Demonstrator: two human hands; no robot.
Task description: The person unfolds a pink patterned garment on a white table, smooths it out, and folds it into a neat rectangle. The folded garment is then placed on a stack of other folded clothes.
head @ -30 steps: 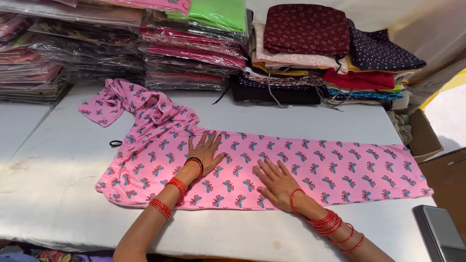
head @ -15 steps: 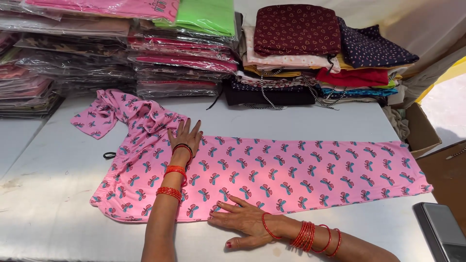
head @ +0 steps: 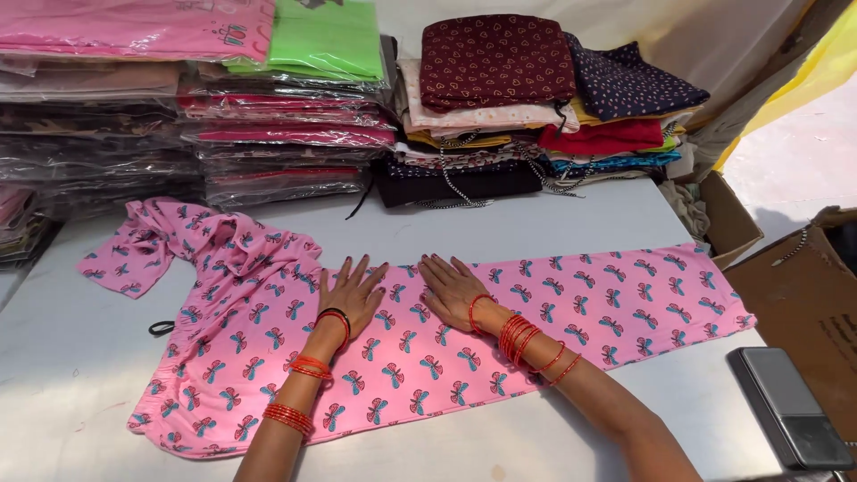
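Observation:
A pink garment (head: 625,299) printed with blue butterflies lies flat across a white table (head: 62,384), its long part stretching to the right and a crumpled part bunched at the upper left. My left hand (head: 353,295) rests palm down on the cloth near its middle, fingers spread. My right hand (head: 451,290) lies flat on the cloth just beside it, fingers spread too. Both wrists carry red bangles. Neither hand grips anything.
Stacks of clothes wrapped in clear plastic (head: 286,134) line the back left. Folded loose garments (head: 500,98) are piled at the back centre. Cardboard boxes (head: 803,295) stand off the right edge. A grey flat device (head: 786,406) lies at the front right. A small black band (head: 161,328) sits left of the garment.
My right hand moved up from the garment's near edge to lie beside the left hand. My left hand shifted right, toward the middle of the cloth.

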